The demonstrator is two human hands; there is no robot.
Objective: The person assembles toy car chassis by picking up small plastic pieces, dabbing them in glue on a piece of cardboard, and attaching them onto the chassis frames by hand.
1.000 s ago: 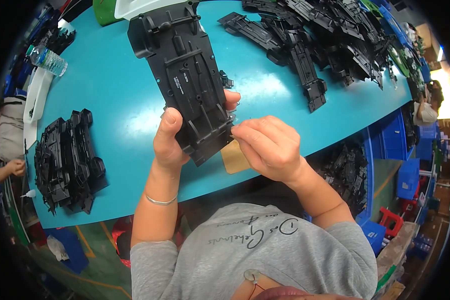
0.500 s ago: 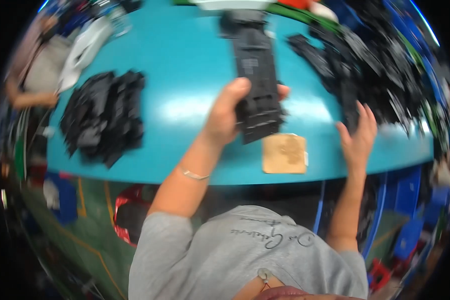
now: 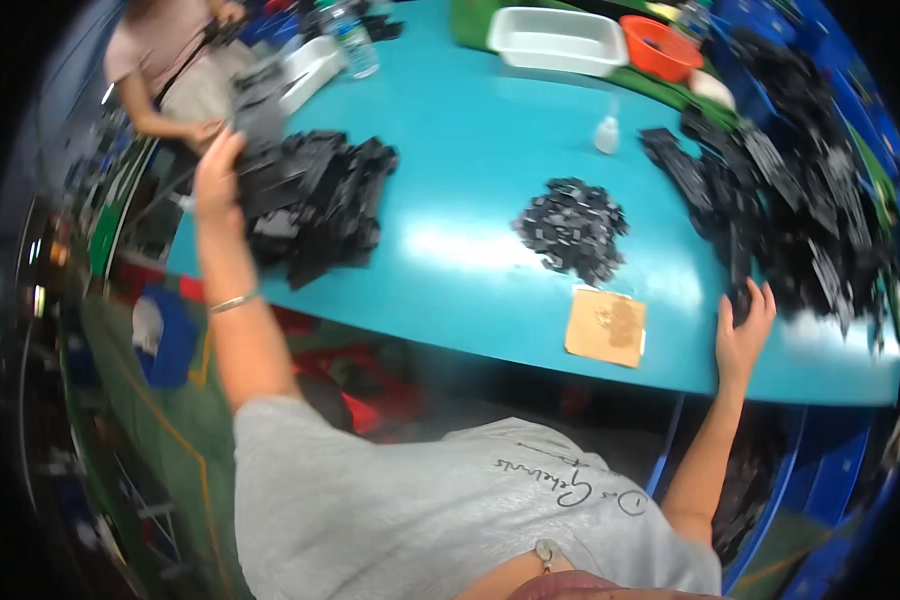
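My left hand (image 3: 220,185) is stretched out at the left pile of long black plastic parts (image 3: 335,200). It grips a long black plastic part (image 3: 258,115), blurred and grey with glare, over that pile's far left side; some of its fingers are hidden. At the right, my right hand (image 3: 745,335) has thumb and fingers closed around the near end of another long black plastic part (image 3: 739,255), which lies at the edge of the large right heap of such parts (image 3: 800,190). Between the hands lies a mound of small black pieces (image 3: 573,230).
Near the front edge of the blue-green table (image 3: 450,310) lies a tan square pad (image 3: 605,328). Farther back stand a small white bottle (image 3: 607,135), a white tray (image 3: 558,42) and an orange basket (image 3: 660,48). A clear bottle (image 3: 353,42) and another person (image 3: 170,75) are at far left.
My left hand has carried its black part from the middle to the left pile, uncovering the mound of small pieces. My right hand has closed on a part's end. The view has shifted left.
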